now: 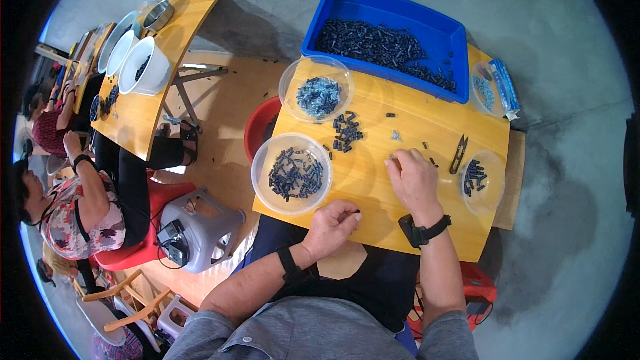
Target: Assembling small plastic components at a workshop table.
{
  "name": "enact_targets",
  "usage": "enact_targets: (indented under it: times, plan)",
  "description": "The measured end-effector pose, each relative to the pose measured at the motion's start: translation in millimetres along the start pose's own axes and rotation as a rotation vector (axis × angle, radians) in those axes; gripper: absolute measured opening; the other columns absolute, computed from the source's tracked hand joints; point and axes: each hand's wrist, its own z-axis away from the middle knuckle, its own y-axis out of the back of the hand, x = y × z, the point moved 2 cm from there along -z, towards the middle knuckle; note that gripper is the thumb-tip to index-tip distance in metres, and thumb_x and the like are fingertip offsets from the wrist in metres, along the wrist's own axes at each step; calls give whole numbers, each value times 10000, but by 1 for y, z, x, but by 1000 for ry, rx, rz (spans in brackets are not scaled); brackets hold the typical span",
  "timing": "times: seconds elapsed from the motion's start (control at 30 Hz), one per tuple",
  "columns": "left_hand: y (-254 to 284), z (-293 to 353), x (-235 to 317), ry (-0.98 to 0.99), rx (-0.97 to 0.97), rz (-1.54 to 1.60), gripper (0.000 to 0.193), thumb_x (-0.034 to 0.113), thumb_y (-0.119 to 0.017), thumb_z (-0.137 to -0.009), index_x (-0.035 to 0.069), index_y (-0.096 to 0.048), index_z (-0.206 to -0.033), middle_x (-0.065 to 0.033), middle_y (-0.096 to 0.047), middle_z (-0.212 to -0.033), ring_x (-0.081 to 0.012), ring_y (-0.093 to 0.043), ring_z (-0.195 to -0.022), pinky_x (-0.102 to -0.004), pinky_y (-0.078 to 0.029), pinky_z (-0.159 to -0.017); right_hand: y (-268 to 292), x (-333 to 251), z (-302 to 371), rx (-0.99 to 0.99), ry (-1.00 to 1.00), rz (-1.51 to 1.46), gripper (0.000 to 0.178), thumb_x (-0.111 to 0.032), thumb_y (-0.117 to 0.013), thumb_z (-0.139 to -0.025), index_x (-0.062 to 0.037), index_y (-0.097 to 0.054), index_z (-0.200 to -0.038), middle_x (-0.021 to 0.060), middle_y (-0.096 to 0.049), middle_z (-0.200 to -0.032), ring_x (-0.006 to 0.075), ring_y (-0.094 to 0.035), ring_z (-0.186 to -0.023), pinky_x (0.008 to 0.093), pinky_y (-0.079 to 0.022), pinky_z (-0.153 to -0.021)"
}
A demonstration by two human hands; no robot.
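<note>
Between loose black pieces and the right hand, the tabletop lies bare from near edge toward the blue tray barring its far edge, while clear tubs block the left edge, snips and a bowl the right.

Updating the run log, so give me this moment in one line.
Left hand: dark part in grip | Right hand: near pale-blue pieces, grip contents unclear | Snips: on table, right of both hands

Partly covered, small
Can't tell contents of right grip; see only one end of black piece in left grip.
</note>
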Motion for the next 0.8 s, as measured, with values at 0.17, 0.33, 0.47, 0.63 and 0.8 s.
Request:
enact_targets:
  times: [0.17, 0.33, 0.47, 0.63, 0.8]
  plan:
    - [0, -1, -1, -8, -7, -9, 129, 76, -601, -895, -12, -571, -985, -43, -626, -773, -88, -606, -664, -227, -505, -585, -4, -3, -5, -42, -25, 88, 164, -204, -645, -802, -55, -594, -759, 112, -574, -712, 304, -604, -617, 398, -489, -542]
    - [-1, -2, 1, 14, 26, 17, 132, 72, -618, -873, -36, -584, -942, -70, -632, -762, -111, -622, -666, -250, -505, -595, -9, 0, -6, -50, -91, 76, 106, -136, -614, -795, -30, -603, -799, 150, -601, -748, 340, -599, -668, 426, -479, -594]
    - [-1, -2, 3, -16, 24, 8, 135, 75, -619, -874, -35, -583, -944, -71, -631, -760, -109, -622, -664, -248, -505, -597, -9, 3, -6, -48, -84, 90, 90, -116, -606, -790, -28, -595, -806, 150, -599, -745, 339, -601, -670, 431, -482, -599]
    - [0, -3, -4, 11, 19, 17, 135, 80, -619, -875, -32, -584, -943, -73, -629, -761, -111, -627, -670, -249, -506, -603, -12, 7, -2, 3, -18, -23, 51, -78, -579, -784, -35, -554, -767, 148, -570, -716, 340, -592, -633, 423, -481, -568]
    - [0, -1, -4, -23, -11, -15, 125, 83, -601, -897, -5, -570, -979, -41, -624, -790, -92, -618, -675, -229, -509, -586, -7, 15, 4, 126, -105, -139, 96, -33, -566, -781, -26, -587, -874, 163, -591, -798, 357, -597, -706, 434, -483, -607]
